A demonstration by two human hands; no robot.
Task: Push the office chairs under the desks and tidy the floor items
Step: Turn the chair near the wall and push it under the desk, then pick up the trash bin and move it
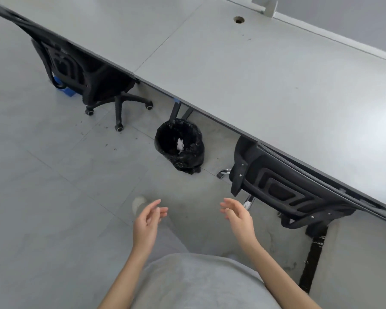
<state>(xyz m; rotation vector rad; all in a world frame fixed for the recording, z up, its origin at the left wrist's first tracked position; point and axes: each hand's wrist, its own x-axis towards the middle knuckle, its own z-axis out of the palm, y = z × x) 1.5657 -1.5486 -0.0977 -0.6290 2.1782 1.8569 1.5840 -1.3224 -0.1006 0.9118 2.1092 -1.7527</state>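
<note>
Grey floor tiles [54,197] ran under a long grey desk [254,74] that cut diagonally across the view. Both hands were out in front at about waist level, palms facing each other, and neither held a thing. Left hand [146,224] had its fingers loosely curled, relaxed, thumb up. Right hand [240,216] was the same deal, fingers slightly bent and pointing left, near the right chair [283,188] but not touching it. That chair's back sat right against the desk edge, seat tucked under. Left chair [85,70] was also pushed in, wheels poking out. Between them a bin [179,144] with a black liner stood just by the desk leg, some white paper inside. Something blue [67,91] peeked out behind the left chair.
</note>
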